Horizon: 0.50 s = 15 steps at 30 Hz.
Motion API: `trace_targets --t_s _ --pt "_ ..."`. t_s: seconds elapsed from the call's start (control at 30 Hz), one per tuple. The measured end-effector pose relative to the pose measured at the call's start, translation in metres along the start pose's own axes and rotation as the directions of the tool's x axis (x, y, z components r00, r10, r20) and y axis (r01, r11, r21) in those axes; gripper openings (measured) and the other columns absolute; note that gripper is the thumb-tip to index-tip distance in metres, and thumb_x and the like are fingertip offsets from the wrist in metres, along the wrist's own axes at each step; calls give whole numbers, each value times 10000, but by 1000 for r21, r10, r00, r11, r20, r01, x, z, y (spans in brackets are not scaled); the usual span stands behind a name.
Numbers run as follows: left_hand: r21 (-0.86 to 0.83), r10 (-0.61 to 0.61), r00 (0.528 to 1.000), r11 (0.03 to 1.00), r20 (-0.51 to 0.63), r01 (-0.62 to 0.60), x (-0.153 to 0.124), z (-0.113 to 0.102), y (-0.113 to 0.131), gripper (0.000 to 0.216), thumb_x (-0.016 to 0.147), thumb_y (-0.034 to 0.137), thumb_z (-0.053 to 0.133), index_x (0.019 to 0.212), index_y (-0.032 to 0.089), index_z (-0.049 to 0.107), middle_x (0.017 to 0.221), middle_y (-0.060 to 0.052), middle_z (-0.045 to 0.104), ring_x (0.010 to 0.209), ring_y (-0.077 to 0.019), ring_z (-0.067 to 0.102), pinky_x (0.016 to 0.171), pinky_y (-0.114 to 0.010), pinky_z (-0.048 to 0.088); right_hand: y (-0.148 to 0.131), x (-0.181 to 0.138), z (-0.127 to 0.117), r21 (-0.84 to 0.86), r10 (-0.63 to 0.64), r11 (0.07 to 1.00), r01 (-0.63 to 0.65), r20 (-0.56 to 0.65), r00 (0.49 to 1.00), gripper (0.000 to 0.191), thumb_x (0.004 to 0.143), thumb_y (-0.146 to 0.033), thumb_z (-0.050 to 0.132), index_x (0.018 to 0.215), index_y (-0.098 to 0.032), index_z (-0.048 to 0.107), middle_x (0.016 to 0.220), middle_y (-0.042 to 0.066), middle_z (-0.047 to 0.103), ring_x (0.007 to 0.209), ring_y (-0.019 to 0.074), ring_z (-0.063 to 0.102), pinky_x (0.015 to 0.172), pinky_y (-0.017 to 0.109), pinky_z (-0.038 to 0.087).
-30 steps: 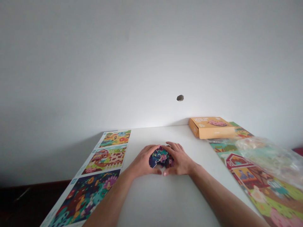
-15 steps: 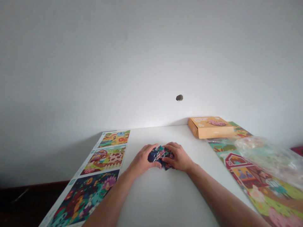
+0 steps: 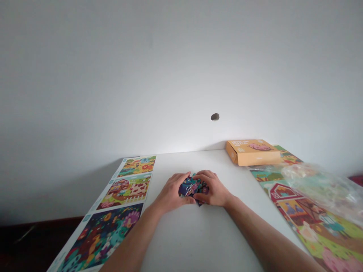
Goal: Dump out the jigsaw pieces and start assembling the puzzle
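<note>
A small heap of dark, colourful puzzle pieces [image 3: 193, 187] lies on the white table [image 3: 198, 234], a little past its middle. My left hand [image 3: 171, 194] cups the heap from the left, fingers curled over its edge and thumb under its near side. My right hand [image 3: 214, 189] closes on it from the right, fingers bent round the pieces. Both hands press the pieces together between them. Most of the heap is hidden by my fingers.
A long sheet with three printed pictures [image 3: 119, 204] runs along the table's left edge. An orange flat box [image 3: 252, 152] sits at the back right. A large farm picture [image 3: 306, 215] and a crumpled clear plastic bag [image 3: 320, 185] cover the right side.
My hands have drawn closer together over the pieces and shifted slightly away from me. The heap is more covered and more tightly bunched than a second ago.
</note>
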<state>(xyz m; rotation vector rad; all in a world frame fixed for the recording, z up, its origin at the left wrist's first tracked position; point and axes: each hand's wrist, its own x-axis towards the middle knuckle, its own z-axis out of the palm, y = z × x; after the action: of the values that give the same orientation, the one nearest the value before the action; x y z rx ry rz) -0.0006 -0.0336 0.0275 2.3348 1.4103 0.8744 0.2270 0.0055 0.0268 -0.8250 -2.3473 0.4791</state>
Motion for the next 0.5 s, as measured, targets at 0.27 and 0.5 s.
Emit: trace_targets --t_s 0.27,0.5 --pt "-99 52 999 994 12 -50 -4 -9 5 612 855 267 581 1440 223 405 1435 -97 468 1333 -255 427 1136 -425 350 3 1 1 50 -20 999 22 -26 999 478 765 -402 719 1199 -242 601 1217 86 603 1128 253 562 1013 426 396" --pt "-62 -26 999 998 -20 25 0 3 -5 636 884 408 596 1461 242 387 1432 -91 502 1330 -250 450 1125 -449 375 4 0 1 24 16 1000 -15 -54 998 439 757 -441 734 1132 -237 633 1169 83 607 1078 247 570 980 421 418"
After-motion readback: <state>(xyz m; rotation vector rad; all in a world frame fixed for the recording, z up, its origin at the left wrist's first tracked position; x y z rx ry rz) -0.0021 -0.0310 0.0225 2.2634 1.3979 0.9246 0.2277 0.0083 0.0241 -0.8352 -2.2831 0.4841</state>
